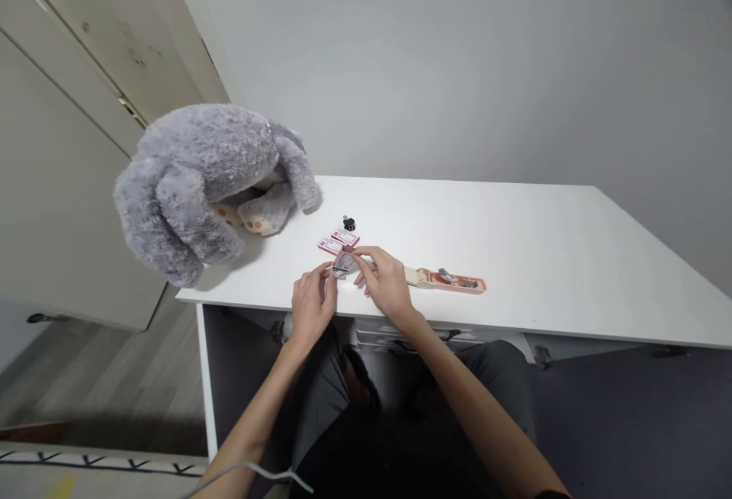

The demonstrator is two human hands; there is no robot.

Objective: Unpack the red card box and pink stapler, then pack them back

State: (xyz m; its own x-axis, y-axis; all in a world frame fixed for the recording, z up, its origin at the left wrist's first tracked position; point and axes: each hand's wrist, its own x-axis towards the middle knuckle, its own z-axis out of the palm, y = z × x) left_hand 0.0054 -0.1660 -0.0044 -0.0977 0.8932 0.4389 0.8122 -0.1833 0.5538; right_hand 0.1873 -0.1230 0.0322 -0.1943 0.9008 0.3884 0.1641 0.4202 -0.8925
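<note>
Print on the small box (345, 260) too fine to read, long case (456, 290)'s left end hidden behind the right-hand grip (386, 283), its contents (444, 275) (dark and silvery bits) too small to tell, table (515, 255) cut off at the right

See fluffy grey plush toy (211, 144) slumped at left end of white tabletop (543, 247), with orange-spotted soles (258, 223). Note plain grey wall (457, 64) behind, pale door (57, 201) at far left, grey wood-look floor (131, 377) below, dark drawer handle (454, 334) under front edge.
</note>
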